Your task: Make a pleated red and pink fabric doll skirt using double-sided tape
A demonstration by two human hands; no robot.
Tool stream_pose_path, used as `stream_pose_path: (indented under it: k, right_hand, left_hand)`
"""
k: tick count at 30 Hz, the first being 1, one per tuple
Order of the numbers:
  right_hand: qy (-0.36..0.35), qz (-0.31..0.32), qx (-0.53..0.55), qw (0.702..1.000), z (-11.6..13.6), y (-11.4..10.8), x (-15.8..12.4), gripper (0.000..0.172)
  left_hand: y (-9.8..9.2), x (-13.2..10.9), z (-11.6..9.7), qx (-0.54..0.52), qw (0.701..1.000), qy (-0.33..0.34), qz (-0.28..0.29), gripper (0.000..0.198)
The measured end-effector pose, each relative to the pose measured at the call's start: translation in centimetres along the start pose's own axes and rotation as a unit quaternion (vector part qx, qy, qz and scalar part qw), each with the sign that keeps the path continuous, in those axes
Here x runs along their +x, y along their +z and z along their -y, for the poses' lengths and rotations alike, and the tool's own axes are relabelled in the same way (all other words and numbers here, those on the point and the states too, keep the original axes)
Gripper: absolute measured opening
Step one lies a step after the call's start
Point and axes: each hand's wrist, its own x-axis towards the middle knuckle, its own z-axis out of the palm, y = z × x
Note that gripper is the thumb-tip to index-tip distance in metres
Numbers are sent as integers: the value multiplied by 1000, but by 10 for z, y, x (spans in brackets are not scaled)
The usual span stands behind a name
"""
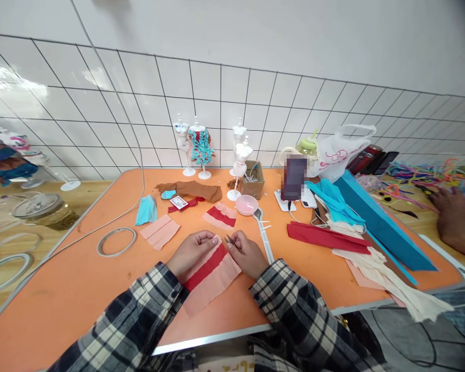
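Observation:
My left hand [191,251] pinches the far edge of a pink crepe paper sheet with a red stripe [211,273] that lies on the orange table [81,289]. Close beside it, my right hand [248,253] grips small dark scissors [230,239], their tips at the sheet's top edge between the two hands. Both sleeves are plaid.
A second pink and red piece [220,215], a pink sheet [160,231], blue scraps [146,210], a tape ring [117,241], a pink dish [247,205], small mannequins [201,150], a phone [293,178], red paper [323,236] and blue paper [375,219] surround them. Another person's hand [455,217] rests far right.

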Motion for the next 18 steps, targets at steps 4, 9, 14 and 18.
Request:
stream_pose_path:
  k: [4,9,14,18]
  right_hand:
    - [-34,18,5,999,0,0,-2,18]
    - [-8,17,-26,999,8,6,-6,26]
    - [10,16,-28,999,9,9,-6,26]
    - [5,37,-36,999,9,8,-6,24]
  left_hand:
    - [2,1,4,-28,1000,-10,-1,36]
    - [2,3,6,-17,1000,0,-12,36]
    - [2,4,8,-17,1000,5,-11,37]
    - [1,4,10,-29,1000,0,-5,38]
